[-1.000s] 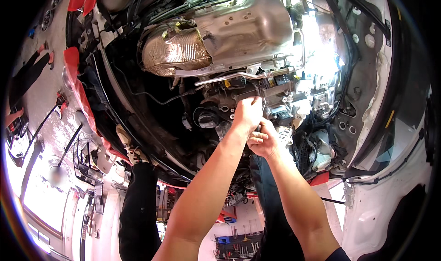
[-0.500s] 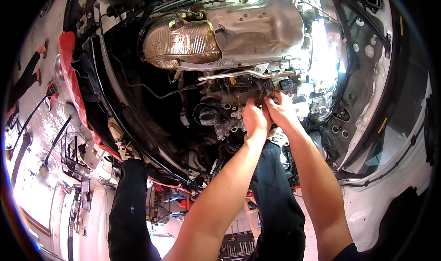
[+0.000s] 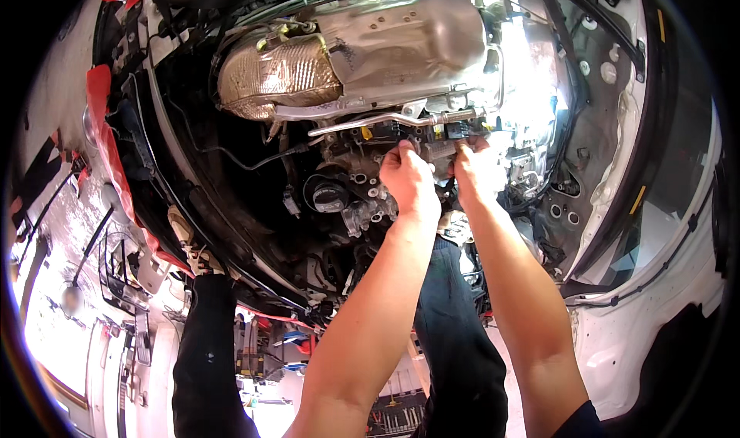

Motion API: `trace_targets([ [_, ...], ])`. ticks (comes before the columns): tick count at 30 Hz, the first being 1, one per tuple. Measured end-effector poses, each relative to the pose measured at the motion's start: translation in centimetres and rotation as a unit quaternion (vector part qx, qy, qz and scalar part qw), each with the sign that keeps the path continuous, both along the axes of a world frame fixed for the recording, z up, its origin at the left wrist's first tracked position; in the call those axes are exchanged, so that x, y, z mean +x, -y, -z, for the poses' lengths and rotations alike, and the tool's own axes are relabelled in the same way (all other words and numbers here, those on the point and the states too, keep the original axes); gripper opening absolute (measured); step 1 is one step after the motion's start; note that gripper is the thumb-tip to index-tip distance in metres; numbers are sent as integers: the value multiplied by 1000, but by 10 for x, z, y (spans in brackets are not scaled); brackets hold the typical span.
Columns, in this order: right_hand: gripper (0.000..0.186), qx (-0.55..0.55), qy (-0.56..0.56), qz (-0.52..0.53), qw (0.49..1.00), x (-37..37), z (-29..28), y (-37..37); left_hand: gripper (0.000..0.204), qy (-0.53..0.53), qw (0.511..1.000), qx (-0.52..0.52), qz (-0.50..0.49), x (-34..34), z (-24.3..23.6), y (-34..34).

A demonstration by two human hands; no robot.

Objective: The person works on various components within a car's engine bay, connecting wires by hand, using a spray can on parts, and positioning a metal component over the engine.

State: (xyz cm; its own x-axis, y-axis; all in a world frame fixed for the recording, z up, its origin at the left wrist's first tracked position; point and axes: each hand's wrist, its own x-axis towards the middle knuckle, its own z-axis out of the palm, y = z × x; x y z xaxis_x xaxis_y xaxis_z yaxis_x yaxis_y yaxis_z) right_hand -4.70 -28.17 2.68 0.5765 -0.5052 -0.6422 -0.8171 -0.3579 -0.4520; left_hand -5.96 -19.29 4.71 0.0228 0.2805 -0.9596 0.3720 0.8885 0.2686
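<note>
Both hands moved up onto the engine: left hand [image 3: 408, 182] and right hand [image 3: 476, 174] now pinch a small connector [image 3: 441, 149] under the metal pipe [image 3: 385, 120].

Heat shield [image 3: 385, 48] above metal pipe [image 3: 370, 122]

Bright workshop floor [image 3: 54, 338], tool rack [image 3: 123, 261] below.
</note>
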Motion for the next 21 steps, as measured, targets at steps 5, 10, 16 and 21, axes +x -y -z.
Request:
trace_targets([
  [5,19,-28,75,-8,997,-8,10,14,24,20,999,-15,44,8,-2,-8],
  [10,20,41,111,29,993,4,-30,-8,15,44,995,-27,80,-10,-6,-8],
  [16,19,96,152,55,982,5,-38,-16,12,89,988,-125,-21,-13,2,-14],
  [21,17,52,152,42,986,24,-45,-29,8,36,964,-222,-141,-1,-3,-6],
])
